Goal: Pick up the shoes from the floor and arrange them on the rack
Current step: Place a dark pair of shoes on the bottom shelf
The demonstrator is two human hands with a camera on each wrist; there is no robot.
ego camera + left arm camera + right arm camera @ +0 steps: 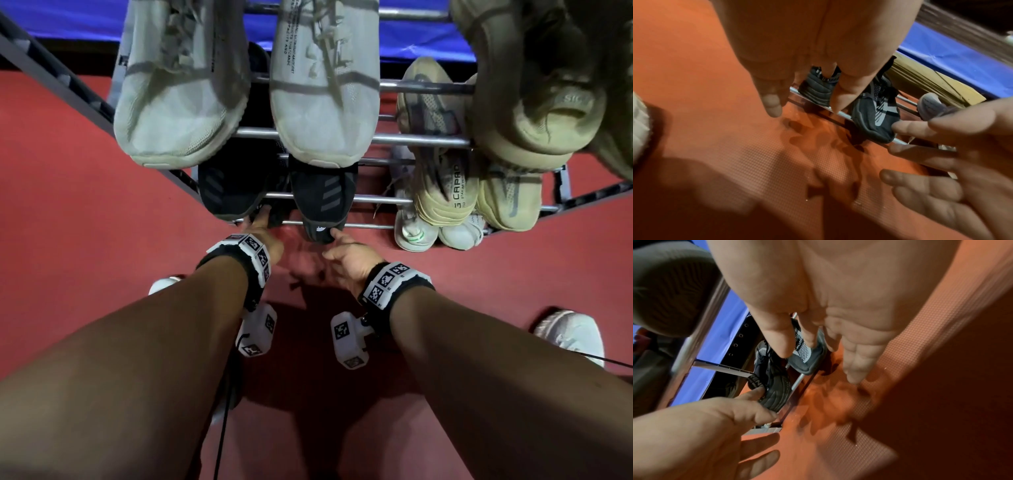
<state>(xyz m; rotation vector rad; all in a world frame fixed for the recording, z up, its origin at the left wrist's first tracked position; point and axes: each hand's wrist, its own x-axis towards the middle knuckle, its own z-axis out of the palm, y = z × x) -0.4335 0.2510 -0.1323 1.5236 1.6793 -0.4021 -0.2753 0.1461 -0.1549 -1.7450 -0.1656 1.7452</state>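
Observation:
A metal shoe rack [387, 138] stands in front of me, with grey, beige, black and cream shoes on its upper tiers. On the lowest rail lie two dark shoes. My left hand [262, 228] reaches under the left black shoe, and its straight fingers touch the heel of the left dark shoe [816, 92]. My right hand [342, 250] is spread, its index fingertip [906, 128] against the toe of the right dark shoe [320, 233], which has a grey swoosh [877, 116]. Neither hand holds anything. The wrist views show both hands with fingers extended [785, 340].
White shoes [442, 233] sit on the lowest tier to the right. On the red textured floor [68, 212] a white shoe [572, 334] lies right of my arms; another [164, 284] peeks out at the left. A blue mat [424, 37] runs behind the rack.

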